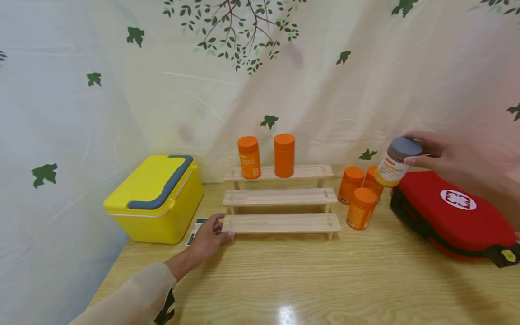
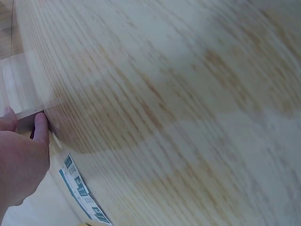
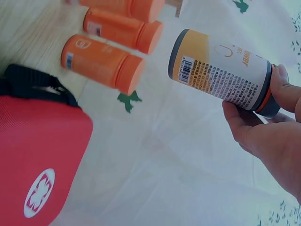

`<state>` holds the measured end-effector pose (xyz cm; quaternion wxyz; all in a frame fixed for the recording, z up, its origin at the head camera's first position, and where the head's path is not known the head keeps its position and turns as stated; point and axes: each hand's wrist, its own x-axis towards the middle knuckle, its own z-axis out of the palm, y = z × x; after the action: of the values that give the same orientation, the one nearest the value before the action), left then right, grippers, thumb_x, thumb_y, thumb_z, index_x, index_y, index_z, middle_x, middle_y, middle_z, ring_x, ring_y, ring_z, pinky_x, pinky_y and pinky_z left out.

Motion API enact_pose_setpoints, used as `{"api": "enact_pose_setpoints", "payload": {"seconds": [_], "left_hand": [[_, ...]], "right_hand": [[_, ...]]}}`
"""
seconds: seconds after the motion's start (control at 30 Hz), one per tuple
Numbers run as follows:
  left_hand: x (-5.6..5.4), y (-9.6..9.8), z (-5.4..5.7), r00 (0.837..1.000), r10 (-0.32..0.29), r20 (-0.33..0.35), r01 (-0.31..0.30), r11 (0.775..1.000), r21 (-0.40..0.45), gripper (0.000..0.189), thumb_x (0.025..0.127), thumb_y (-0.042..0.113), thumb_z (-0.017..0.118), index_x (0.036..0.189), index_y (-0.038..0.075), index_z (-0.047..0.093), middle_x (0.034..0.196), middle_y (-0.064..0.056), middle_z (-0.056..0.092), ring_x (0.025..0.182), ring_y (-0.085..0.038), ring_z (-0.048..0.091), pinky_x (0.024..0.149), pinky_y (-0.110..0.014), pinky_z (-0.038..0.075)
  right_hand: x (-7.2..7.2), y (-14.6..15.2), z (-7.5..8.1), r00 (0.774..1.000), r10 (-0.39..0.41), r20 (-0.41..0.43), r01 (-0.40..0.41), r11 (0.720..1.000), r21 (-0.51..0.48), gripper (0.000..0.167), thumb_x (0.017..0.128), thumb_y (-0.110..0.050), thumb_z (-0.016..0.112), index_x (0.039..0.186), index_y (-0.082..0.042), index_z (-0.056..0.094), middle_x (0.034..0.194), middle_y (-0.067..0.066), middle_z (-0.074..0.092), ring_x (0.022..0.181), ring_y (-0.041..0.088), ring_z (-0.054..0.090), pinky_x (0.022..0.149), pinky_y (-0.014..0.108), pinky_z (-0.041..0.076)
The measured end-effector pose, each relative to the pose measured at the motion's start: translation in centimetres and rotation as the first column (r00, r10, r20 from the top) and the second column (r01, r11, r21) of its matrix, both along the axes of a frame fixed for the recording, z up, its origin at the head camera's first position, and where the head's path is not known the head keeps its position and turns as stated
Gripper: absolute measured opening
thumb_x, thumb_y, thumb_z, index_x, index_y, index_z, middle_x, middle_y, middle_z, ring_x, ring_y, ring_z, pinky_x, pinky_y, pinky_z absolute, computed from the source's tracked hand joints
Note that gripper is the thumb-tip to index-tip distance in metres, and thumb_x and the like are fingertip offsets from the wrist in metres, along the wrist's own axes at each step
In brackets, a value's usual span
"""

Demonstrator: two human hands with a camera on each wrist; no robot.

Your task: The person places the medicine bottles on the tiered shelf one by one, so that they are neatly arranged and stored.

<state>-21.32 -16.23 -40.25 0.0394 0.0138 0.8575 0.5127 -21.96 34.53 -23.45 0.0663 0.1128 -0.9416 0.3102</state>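
My right hand (image 1: 440,151) grips a supplement jar (image 1: 392,168) by its grey lid, holding it in the air, tilted, over the back of the red first-aid bag. In the right wrist view the jar (image 3: 214,70) shows a white and yellow label with a barcode, and thumb and fingers close round the lid end. My left hand (image 1: 209,239) holds the left end of the lowest step of a three-tier wooden rack (image 1: 280,223). The left wrist view shows thumb and finger at the step's corner (image 2: 29,113). Two orange jars (image 1: 249,158) stand upright on the top step.
Three orange jars (image 1: 360,210) stand on the table right of the rack, beside the red first-aid bag (image 1: 438,203). A yellow box (image 1: 150,198) with a blue-grey handle is at the left. A printed card (image 1: 196,232) lies behind my left hand. A leaf-patterned cloth (image 1: 195,104) hangs behind.
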Motion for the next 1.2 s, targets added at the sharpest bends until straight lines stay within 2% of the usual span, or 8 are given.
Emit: {"api": "enact_pose_setpoints", "payload": {"seconds": [0.1,0.2,0.3,0.4,0.53,0.6,0.73,1.2], "left_hand": [[0.0,0.0,0.1,1.000,0.001,0.004,-0.001,1.000,0.006,0.056,0.090,0.004,0.064,0.140,0.001,0.040,0.105,-0.011,0.066,0.086,-0.017,0.061,0.077,-0.031,0.051],[0.0,0.0,0.2,1.000,0.002,0.005,-0.002,1.000,-0.005,0.056,0.091,0.005,0.064,0.141,0.001,0.040,0.105,-0.011,0.066,0.086,-0.017,0.061,0.077,-0.031,0.051],[0.0,0.0,0.2,1.000,0.008,0.003,-0.008,1.000,-0.012,0.056,0.091,0.006,0.064,0.141,0.002,0.040,0.105,-0.010,0.066,0.086,-0.017,0.061,0.078,-0.031,0.051],[-0.1,0.0,0.1,1.000,0.004,-0.005,-0.004,1.000,-0.011,0.055,0.091,0.006,0.064,0.140,0.001,0.040,0.105,-0.010,0.066,0.086,-0.017,0.061,0.078,-0.031,0.051],[-0.1,0.0,0.0,1.000,-0.007,-0.013,0.007,1.000,-0.002,0.055,0.091,0.004,0.064,0.140,0.000,0.040,0.104,-0.011,0.066,0.085,-0.017,0.061,0.077,-0.031,0.050],[-0.1,0.0,-0.1,1.000,-0.005,-0.012,0.005,1.000,-0.002,0.056,0.091,0.004,0.065,0.140,0.001,0.040,0.104,-0.010,0.066,0.085,-0.017,0.060,0.077,-0.031,0.050],[-0.2,-0.1,-0.2,1.000,0.004,-0.006,-0.004,1.000,-0.012,0.056,0.091,0.006,0.065,0.141,0.002,0.040,0.105,-0.010,0.066,0.087,-0.017,0.061,0.079,-0.032,0.051],[0.0,0.0,0.1,1.000,0.007,-0.017,-0.008,1.000,-0.014,0.056,0.090,0.004,0.065,0.140,0.000,0.040,0.106,-0.011,0.065,0.088,-0.017,0.061,0.078,-0.032,0.051]], "right_hand": [[-0.5,-1.1,0.2,0.999,0.038,0.026,-0.038,0.999,0.011,0.067,0.096,-0.034,0.058,0.152,-0.014,0.027,0.140,0.025,0.043,0.120,0.045,0.042,0.077,0.011,0.042],[-1.3,-2.5,0.4,0.997,0.067,0.037,-0.068,0.998,0.002,0.065,0.096,-0.036,0.058,0.151,-0.016,0.029,0.140,0.023,0.045,0.124,0.044,0.042,0.095,0.036,0.044],[-2.3,-4.3,0.4,0.996,0.086,0.027,-0.084,0.995,-0.059,0.063,0.095,-0.035,0.060,0.149,-0.015,0.034,0.139,0.020,0.048,0.125,0.043,0.043,0.098,0.061,0.035],[-3.3,-6.0,0.3,0.992,0.123,0.006,-0.121,0.985,-0.122,0.060,0.095,-0.031,0.061,0.147,-0.012,0.036,0.137,0.019,0.049,0.123,0.041,0.046,0.099,0.053,0.040],[-4.3,-7.9,0.3,0.986,0.163,-0.018,-0.164,0.976,-0.141,0.056,0.096,-0.026,0.060,0.145,-0.010,0.039,0.135,0.017,0.051,0.119,0.037,0.051,0.093,0.038,0.046],[-4.7,-8.7,0.3,0.987,0.161,-0.007,-0.161,0.975,-0.150,0.056,0.096,-0.026,0.061,0.145,-0.011,0.040,0.135,0.018,0.052,0.120,0.037,0.050,0.093,0.040,0.046],[-5.6,-9.9,0.5,0.986,0.164,0.016,-0.158,0.971,-0.178,0.056,0.095,-0.025,0.062,0.145,-0.011,0.040,0.135,0.020,0.051,0.121,0.039,0.048,0.098,0.054,0.039],[-7.7,-12.5,0.4,0.974,0.223,0.036,-0.211,0.956,-0.203,0.052,0.096,-0.015,0.060,0.143,-0.003,0.040,0.137,0.021,0.048,0.118,0.038,0.049,0.100,0.053,0.039]]}}
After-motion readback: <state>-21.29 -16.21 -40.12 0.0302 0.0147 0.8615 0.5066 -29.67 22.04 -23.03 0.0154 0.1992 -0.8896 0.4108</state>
